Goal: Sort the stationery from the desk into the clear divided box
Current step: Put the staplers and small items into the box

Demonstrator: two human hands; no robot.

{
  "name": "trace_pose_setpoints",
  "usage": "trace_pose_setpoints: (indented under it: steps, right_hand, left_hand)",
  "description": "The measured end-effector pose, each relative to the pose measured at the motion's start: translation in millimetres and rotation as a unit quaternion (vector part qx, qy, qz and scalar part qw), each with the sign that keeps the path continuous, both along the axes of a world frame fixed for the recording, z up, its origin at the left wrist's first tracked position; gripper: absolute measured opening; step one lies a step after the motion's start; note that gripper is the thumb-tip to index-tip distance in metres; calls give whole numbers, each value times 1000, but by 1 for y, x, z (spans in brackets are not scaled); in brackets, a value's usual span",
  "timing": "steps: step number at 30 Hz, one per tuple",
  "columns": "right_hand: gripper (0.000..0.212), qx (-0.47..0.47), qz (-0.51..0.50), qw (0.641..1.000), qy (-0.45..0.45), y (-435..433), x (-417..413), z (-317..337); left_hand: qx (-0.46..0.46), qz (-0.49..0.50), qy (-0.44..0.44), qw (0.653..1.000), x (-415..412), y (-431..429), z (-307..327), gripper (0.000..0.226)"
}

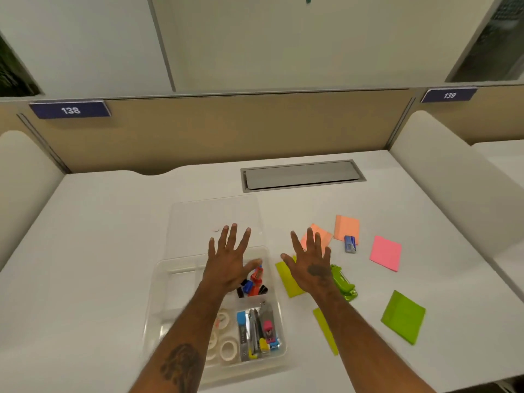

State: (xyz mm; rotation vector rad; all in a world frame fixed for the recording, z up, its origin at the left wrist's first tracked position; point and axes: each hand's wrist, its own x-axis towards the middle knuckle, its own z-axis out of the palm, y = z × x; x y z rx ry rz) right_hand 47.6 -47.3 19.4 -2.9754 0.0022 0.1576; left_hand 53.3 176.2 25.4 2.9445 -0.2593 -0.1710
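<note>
The clear divided box (163, 282) sits at the desk's front centre, its clear lid (198, 219) lying behind it. Inside are tape rolls (228, 348), small clips (253, 283), and staplers and cutters (259, 329). My left hand (231, 262) hovers over the box with fingers spread, holding nothing. My right hand (310, 263) is spread and empty above a yellow-green note pad (286, 277) and a green stapler (344, 285). Orange pads (346, 228), a pink pad (386, 252), a green pad (402, 316), a yellow-green strip (326, 330) and a blue staple box (350, 243) lie on the desk to the right.
A grey cable hatch (302, 175) is set into the white desk (99, 236) behind the box. White side dividers (453, 177) flank the desk, with a tan back panel (226, 129) behind.
</note>
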Motion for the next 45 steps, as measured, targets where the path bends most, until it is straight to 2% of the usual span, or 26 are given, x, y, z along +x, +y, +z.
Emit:
trace_pose_setpoints:
  steps: [4,8,19,23,29,34,40,45]
  right_hand:
    - [86,-10,-20,999,-29,-49,15,8]
    - [62,-35,-31,999,3,-99,40,-4]
    - [58,-27,-19,998,55,-174,55,-43]
    - [59,-22,-14,999,28,-180,59,-44]
    - [60,-15,-35,996,79,-170,66,-50]
    - [53,-11,-51,996,72,-162,60,-52]
    - [59,-6,-94,994,52,-150,50,-36]
    - [56,83,-100,992,5,-106,47,-7]
  left_hand:
    - [2,-28,-5,1000,24,-55,-6,82]
    - [16,-69,-17,997,42,-109,-13,80]
    - [52,-99,70,991,54,-187,-42,74]
    - [67,-79,70,992,52,-193,-42,65]
    - [84,-73,89,990,50,-194,-42,48]
    - [84,-87,81,989,50,-195,-38,31]
    - [15,-53,36,998,46,-179,-24,34]
    - [17,-25,-28,999,29,-140,-6,38]
